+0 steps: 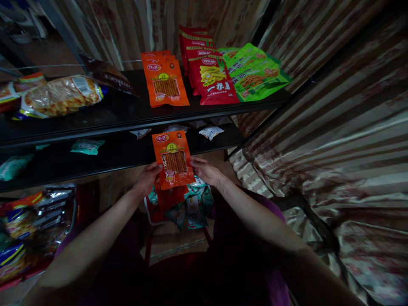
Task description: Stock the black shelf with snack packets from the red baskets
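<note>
Grasping the orange packet of brown sticks (174, 163) from both sides: pinched at its left edge by the left hand (150, 177), held at its right edge by the right hand (206, 171), with neither clearly nearer. Set upright between both, with long axis running outward, top tipped slightly left, overlapping in view the front edge of the lower shelf (121, 155). Facing, beyond and slightly left, matching orange packets (166, 83) near the front edge of the upper shelf (124, 111); followed rightward by red bags (212, 78), then green bags (259, 76) toward its right end.
</note>
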Demonstrator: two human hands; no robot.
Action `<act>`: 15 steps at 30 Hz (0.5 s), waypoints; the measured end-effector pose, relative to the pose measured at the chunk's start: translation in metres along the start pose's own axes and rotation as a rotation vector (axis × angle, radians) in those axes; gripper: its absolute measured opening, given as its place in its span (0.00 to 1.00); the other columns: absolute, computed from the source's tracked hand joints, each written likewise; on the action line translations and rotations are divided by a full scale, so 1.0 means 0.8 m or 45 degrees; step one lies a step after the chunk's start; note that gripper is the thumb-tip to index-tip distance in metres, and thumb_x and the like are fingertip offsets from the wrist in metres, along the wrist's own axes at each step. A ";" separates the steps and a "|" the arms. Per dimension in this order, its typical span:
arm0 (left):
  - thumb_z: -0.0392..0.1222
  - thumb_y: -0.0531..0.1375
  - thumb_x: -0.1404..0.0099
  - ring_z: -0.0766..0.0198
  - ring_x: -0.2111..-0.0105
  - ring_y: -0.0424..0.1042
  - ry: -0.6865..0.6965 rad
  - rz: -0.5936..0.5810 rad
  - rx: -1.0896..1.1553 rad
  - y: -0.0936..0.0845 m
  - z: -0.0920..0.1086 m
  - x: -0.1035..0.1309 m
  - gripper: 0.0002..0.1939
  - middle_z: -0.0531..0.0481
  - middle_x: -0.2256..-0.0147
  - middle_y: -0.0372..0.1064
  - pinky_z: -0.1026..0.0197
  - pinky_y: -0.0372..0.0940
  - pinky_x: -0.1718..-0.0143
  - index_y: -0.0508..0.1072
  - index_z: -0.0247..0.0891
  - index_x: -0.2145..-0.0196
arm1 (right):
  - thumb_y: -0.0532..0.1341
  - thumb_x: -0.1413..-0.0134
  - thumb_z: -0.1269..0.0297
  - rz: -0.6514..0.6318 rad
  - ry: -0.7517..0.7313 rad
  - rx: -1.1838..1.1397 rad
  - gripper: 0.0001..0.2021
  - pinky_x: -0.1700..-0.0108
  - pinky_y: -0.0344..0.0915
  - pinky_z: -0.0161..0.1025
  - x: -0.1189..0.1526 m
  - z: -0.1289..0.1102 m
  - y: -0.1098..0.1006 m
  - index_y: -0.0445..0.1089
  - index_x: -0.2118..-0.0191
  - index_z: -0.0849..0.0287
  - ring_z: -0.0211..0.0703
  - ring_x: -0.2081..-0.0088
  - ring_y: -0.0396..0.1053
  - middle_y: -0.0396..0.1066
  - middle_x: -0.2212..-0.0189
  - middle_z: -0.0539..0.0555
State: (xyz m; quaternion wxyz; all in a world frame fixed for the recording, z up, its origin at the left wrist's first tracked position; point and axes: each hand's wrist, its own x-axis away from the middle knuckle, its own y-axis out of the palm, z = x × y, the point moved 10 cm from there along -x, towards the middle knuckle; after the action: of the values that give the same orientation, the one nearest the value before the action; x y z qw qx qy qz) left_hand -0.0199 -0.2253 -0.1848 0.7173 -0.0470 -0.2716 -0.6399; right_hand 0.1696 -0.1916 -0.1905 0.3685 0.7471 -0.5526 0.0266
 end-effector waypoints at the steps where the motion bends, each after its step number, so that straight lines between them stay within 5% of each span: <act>1: 0.43 0.68 0.52 0.69 0.75 0.69 -0.001 0.012 0.009 -0.002 -0.001 0.000 0.15 0.50 0.71 0.74 0.68 0.59 0.78 0.76 0.38 0.64 | 0.70 0.63 0.72 -0.019 0.006 0.004 0.14 0.64 0.68 0.35 0.002 0.003 0.002 0.75 0.64 0.58 0.38 0.70 0.73 0.78 0.69 0.50; 8: 0.44 0.67 0.49 0.70 0.78 0.69 -0.092 0.088 -0.034 -0.004 -0.004 0.007 0.16 0.51 0.71 0.74 0.68 0.60 0.78 0.75 0.39 0.62 | 0.70 0.67 0.74 0.021 0.022 -0.013 0.18 0.64 0.69 0.37 0.001 0.016 -0.006 0.75 0.63 0.55 0.39 0.71 0.74 0.78 0.71 0.48; 15: 0.36 0.70 0.57 0.66 0.70 0.72 -0.121 -0.223 -0.076 0.032 0.009 0.025 0.32 0.47 0.60 0.75 0.69 0.58 0.76 0.71 0.40 0.52 | 0.68 0.64 0.75 0.074 -0.014 -0.065 0.16 0.63 0.70 0.37 -0.004 0.011 -0.014 0.75 0.63 0.56 0.39 0.71 0.75 0.78 0.71 0.49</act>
State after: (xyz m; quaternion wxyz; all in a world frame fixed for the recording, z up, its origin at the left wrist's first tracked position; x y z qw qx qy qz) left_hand 0.0028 -0.2360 -0.1625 0.6431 -0.0745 -0.2892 -0.7051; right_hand 0.1744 -0.1927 -0.2040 0.3836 0.7211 -0.5767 0.0192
